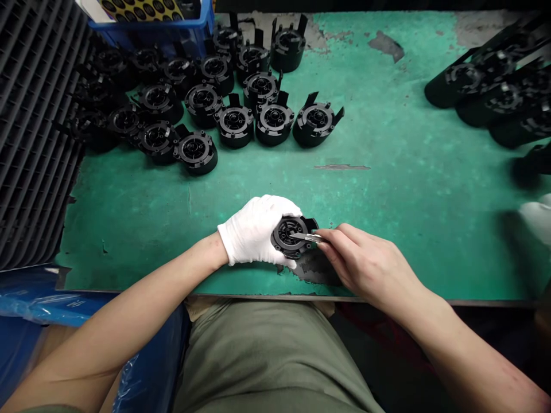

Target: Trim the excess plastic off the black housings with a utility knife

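Observation:
My left hand (pixel 253 229), in a white glove, is wrapped round a round black plastic part (pixel 287 235) near the front edge of the green table (pixel 387 172). My bare right hand (pixel 365 261) pinches a thin metal tool, tweezers or a small blade (pixel 306 236), whose tip rests on the part's ribbed top face. The two hands almost meet over the part.
Several matching black round parts (pixel 235 123) stand in rows at the back left. More black parts (pixel 495 86) lie at the far right. A blue crate (pixel 172 26) sits at the back, a black ribbed tray (pixel 34 132) at the left. A white-gloved shape (pixel 538 218) shows at the right edge.

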